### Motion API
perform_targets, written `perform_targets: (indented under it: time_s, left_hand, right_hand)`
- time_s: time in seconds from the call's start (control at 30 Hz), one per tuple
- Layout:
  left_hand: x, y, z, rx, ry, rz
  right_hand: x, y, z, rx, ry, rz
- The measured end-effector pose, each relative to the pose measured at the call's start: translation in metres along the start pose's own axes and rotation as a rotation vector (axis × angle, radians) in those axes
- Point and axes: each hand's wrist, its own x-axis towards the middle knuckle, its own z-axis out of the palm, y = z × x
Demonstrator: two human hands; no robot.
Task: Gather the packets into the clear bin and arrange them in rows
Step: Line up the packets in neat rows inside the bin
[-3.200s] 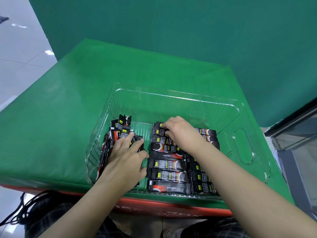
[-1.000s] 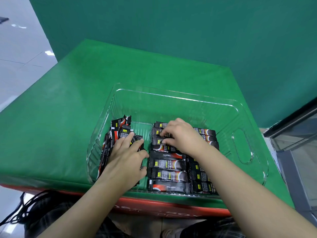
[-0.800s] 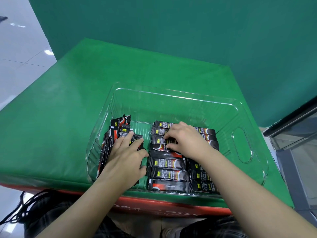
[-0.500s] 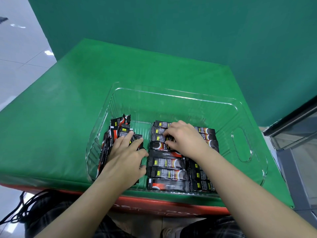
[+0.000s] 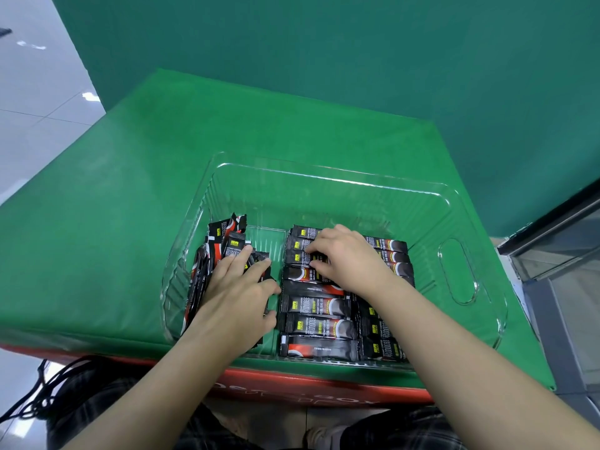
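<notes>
A clear bin (image 5: 457, 274) made of thin, shiny plastic is seen on a table (image 5: 107, 228). The bin is shaped like a box with round corners, its walls have small ridges, and a long oval hole for a handle is cut near its right side. The table is covered with a smooth green cloth that has a soft shine, and a red edge (image 5: 292, 389) is seen under the cloth at the front. A flat green wall (image 5: 324, 53) is seen behind the table. A pale tiled floor (image 5: 29, 102) is seen on the left, and some black cords (image 5: 39, 397) lie on it near the front.

The packets are long, thin and flat, made of glossy black foil with red and yellow marks. A neat row of packets (image 5: 316, 326) is laid flat in the middle of the bin, with each long side going from left to right, one behind the next. A loose bunch of packets (image 5: 224, 245) is stood on edge by the left wall, with the long sides pointing away from the person.

The left hand (image 5: 237, 300) is laid flat on the loose bunch, with fingers straight and spread a little. The right hand (image 5: 347, 261) is set on the far end of the neat row, with fingertips curled down onto a packet there.
</notes>
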Motion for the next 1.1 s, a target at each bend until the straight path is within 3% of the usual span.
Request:
perform_targets:
  time_s: [0.37, 0.67, 0.83, 1.1]
  left_hand:
    - [-0.001, -0.001, 0.001, 0.004, 0.032, 0.017]
    - [-0.001, -0.003, 0.004, 0.031, 0.066, 0.039]
    - [-0.001, -0.003, 0.004, 0.028, 0.095, 0.055]
    - [-0.001, -0.003, 0.005, 0.025, 0.079, 0.043]
  right_hand:
    - [0.029, -0.018, -0.013, 0.161, 0.012, -0.002]
    - [0.087, -0.068, -0.016, 0.656, -0.093, 0.020]
    - [0.093, -0.073, -0.015, 0.620, -0.098, 0.027]
    - [0.074, -0.064, -0.026, 0.623, 0.250, 0.078]
